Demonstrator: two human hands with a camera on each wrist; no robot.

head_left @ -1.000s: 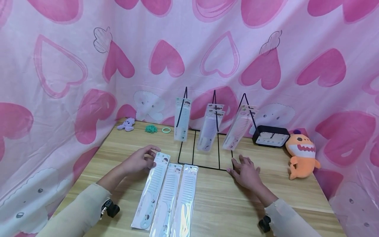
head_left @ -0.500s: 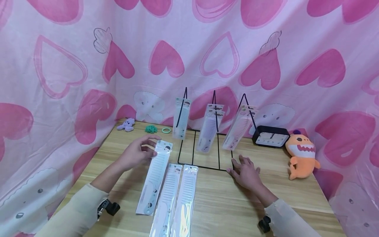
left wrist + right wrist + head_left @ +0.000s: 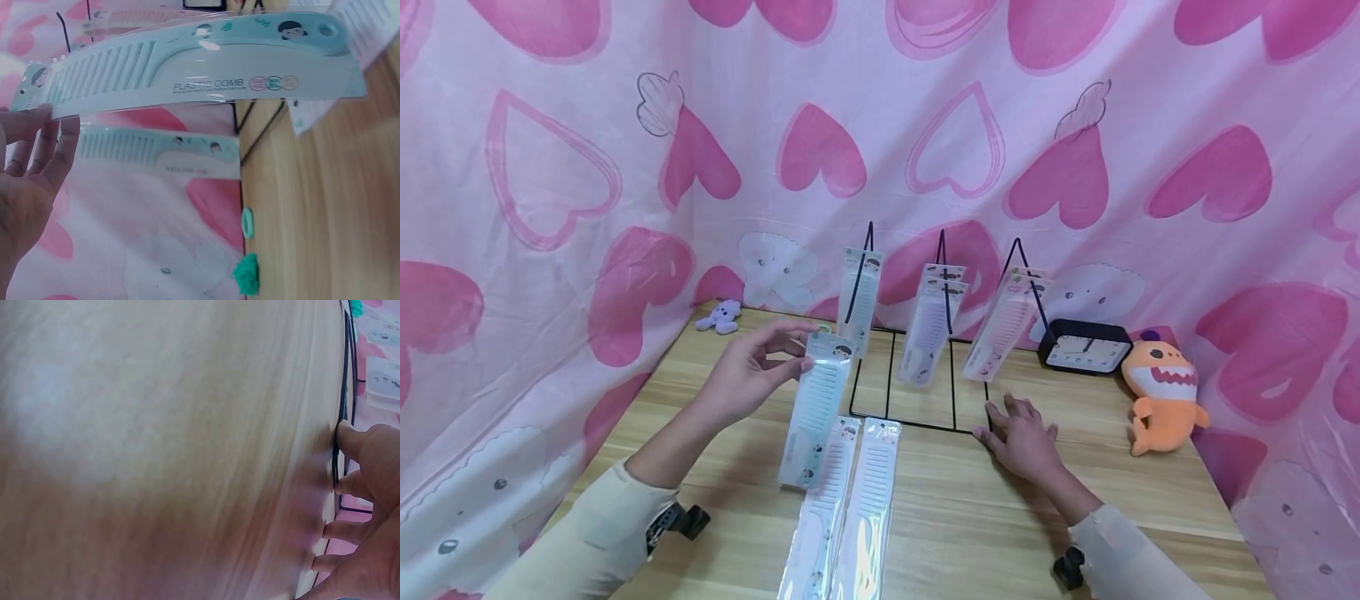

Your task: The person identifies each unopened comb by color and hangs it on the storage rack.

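My left hand [image 3: 747, 377] pinches the top edge of a packaged plastic comb [image 3: 206, 78] between thumb and fingers. That pale blue-green comb hangs tilted above the table, partly over two more packaged combs, a left one [image 3: 826, 508] and a right one [image 3: 874, 492]. A black wire rack [image 3: 921, 423] stands behind them. On its left prong hangs one blue-green comb [image 3: 857, 296], purple combs [image 3: 927, 333] hang in the middle, and pink combs [image 3: 1002, 333] on the right. My right hand [image 3: 1024, 437] touches the rack's front right corner with spread fingers.
A black alarm clock [image 3: 1086, 346] and an orange shark plush [image 3: 1161, 396] stand at the back right. At the back left sit a small purple toy [image 3: 721, 317], a green tangled clump [image 3: 247, 275] and a pale green ring [image 3: 248, 223]. A heart-print curtain [image 3: 820, 150] lies behind.
My left hand has lifted the leftmost packaged comb off the table and carried it forward and right toward the rack. My right hand has stayed at the rack's corner.
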